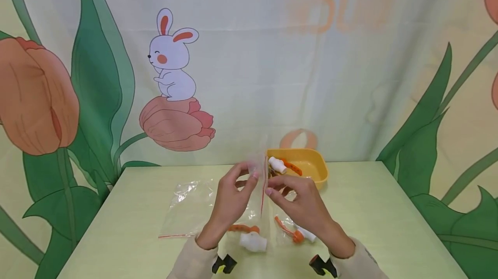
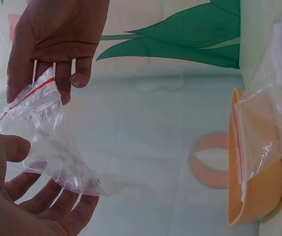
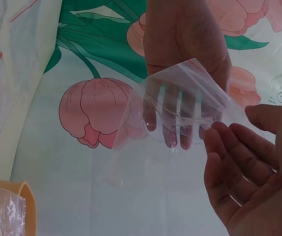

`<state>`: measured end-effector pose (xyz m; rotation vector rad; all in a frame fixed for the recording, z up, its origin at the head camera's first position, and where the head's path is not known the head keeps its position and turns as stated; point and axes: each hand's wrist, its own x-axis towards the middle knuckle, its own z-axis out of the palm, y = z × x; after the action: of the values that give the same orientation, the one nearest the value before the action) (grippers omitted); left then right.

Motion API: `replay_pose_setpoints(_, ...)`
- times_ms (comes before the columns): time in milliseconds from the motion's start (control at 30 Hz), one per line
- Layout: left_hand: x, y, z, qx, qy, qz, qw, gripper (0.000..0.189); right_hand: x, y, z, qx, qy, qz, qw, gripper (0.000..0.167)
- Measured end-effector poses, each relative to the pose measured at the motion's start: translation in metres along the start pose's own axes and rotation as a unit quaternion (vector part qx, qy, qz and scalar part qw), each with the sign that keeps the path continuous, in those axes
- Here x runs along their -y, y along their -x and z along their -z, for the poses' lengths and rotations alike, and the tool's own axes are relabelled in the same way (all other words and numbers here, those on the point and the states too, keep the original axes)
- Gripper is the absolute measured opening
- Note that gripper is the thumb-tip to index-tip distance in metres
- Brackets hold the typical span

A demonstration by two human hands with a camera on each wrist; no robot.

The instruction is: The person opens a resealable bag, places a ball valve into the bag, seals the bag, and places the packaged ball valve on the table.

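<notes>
A clear zip bag (image 1: 258,192) with a red seal line stands upright between my hands, above the table. My left hand (image 1: 230,192) holds its left side between thumb and fingers. My right hand (image 1: 305,199) pinches the sealed edge near the red line. In the left wrist view the crinkled bag (image 2: 57,142) shows nothing inside, and the left hand's fingers lie under it. In the right wrist view the see-through bag (image 3: 180,108) hangs before the left hand (image 3: 185,39), its edge reaching the right hand's (image 3: 254,172) thumb and fingertips.
Below the hands lie a white plastic piece (image 1: 253,242) and an orange strip (image 1: 242,228). Near the right forearm, a bag holds another orange piece (image 1: 297,236). A yellow bin (image 1: 317,164) holds similar parts. Flat on the left lies a clear zip bag (image 1: 186,214).
</notes>
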<state>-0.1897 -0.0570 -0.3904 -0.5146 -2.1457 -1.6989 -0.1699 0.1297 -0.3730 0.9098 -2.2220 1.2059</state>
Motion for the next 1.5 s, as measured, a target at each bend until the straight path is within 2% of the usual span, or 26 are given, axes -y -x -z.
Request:
replay_pose_setpoints(167,0.001,0.0,-0.001,0.017,-0.001,0.006,0.9998,0.022,0.0,0.001,0.001,-0.004,0.021,0.001,0.9998,0.008)
replay_pose_setpoints(400,0.0,-0.002,0.001,0.034,-0.011,0.015,0.9992,0.033,-0.002,0.001,-0.001,-0.024,0.013,0.001,0.9996,0.006)
replay_pose_setpoints(500,0.001,-0.003,0.003,0.018,-0.032,0.003,0.9993,0.037,-0.003,0.001,0.0,-0.041,0.006,-0.008,0.9991,0.006)
replay_pose_setpoints(667,0.003,-0.004,0.006,-0.036,-0.081,-0.018,0.9959,0.038,-0.004,0.0,0.0,-0.059,0.0,-0.022,0.998,0.006)
replay_pose_setpoints(800,-0.001,-0.002,0.008,-0.056,-0.072,-0.02,0.9957,0.026,-0.006,0.001,0.0,-0.057,-0.001,-0.034,0.9978,0.006)
replay_pose_setpoints(900,-0.005,0.0,0.007,-0.042,-0.059,-0.022,0.9972,0.018,-0.008,0.0,-0.001,-0.054,0.0,-0.034,0.998,0.006)
replay_pose_setpoints(1100,-0.012,0.005,0.004,0.028,-0.043,-0.01,0.9986,0.018,-0.012,0.0,-0.002,-0.045,0.025,-0.012,0.9986,0.007)
replay_pose_setpoints(1200,-0.012,0.006,0.002,0.053,-0.032,-0.011,0.998,0.019,-0.013,0.001,-0.003,-0.036,0.047,0.006,0.9982,0.007)
replay_pose_setpoints(1400,-0.011,0.006,0.0,0.067,-0.028,-0.029,0.9969,0.017,-0.013,0.001,-0.005,-0.012,0.075,0.04,0.9963,0.009)
replay_pose_setpoints(1500,-0.011,0.006,0.001,0.063,-0.028,-0.028,0.9972,0.017,-0.013,0.001,-0.006,-0.006,0.078,0.039,0.9961,0.008)
